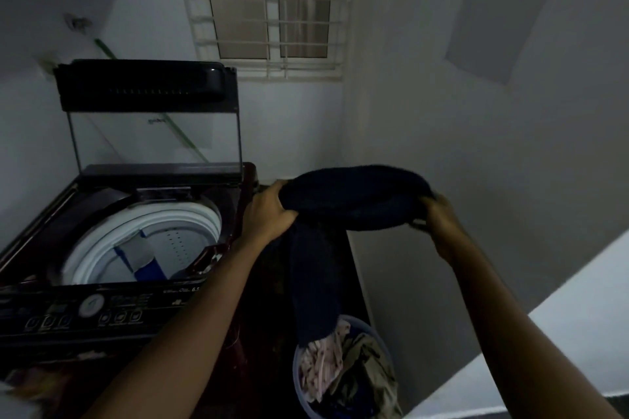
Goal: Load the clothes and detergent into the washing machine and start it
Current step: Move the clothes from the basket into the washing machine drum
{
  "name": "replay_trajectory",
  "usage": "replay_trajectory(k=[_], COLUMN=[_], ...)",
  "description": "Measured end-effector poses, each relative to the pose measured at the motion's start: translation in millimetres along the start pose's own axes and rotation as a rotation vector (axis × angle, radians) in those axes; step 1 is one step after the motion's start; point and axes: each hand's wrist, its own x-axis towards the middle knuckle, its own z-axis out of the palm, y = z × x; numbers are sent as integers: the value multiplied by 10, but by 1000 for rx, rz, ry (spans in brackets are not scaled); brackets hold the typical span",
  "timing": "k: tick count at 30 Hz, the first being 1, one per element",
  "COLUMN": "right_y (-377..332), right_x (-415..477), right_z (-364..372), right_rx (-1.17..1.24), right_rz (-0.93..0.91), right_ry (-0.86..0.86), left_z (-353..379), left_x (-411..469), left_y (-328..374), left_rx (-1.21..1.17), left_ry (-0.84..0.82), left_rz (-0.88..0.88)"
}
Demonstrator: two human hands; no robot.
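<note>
Both hands are clenched on one dark navy garment [354, 197], a thick towel-like piece. The left hand [269, 211] bunches one end in curled fingers just beside the right rim of the washing machine [34, 224], and the right hand [439, 218] grips the other end, well out to the right. Between them the cloth arches up in a hump, while a long tail hangs straight down from the left hand to the laundry basket [296, 364] on the floor, its tip reaching the pile there. Held wide and high like this, the piece is, I judge, being drawn clear of the heap so that it comes away alone and untangled before it goes across to the machine.

Both forearms reach forward and slightly up, the left one crossing in front of the corner of the control panel [92, 306], the right one stretched further out. The wrists are roughly level.

The glass lid [143, 88] stands upright at the back, which leaves the drum [160, 231] open to take loads. A blue, white and grey item [146, 265] (too dim to name) lies inside. Pink patterned cloth [320, 367] and an olive piece [367, 360] lie in the basket, so loading looks only partly done. No detergent can be made out anywhere.
</note>
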Motion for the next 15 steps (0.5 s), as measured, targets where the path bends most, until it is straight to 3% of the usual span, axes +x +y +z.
replay_trajectory(k=[2, 4, 6, 11, 15], right_y=[289, 418, 407, 163, 329], right_x=[-40, -66, -91, -288, -256], right_z=[-115, -179, -145, 470, 874], right_rx=[-269, -696, -888, -482, -346], right_rz=[128, 253, 199, -339, -406], right_ry=[-186, -474, -664, -583, -419], left_z=[-45, -70, -65, 13, 7], left_x=[51, 80, 78, 12, 8], left_y=[56, 114, 186, 375, 408], left_rx=[54, 110, 203, 220, 18], left_ry=[-2, -9, -35, -63, -18], left_rz=[46, 82, 111, 155, 71])
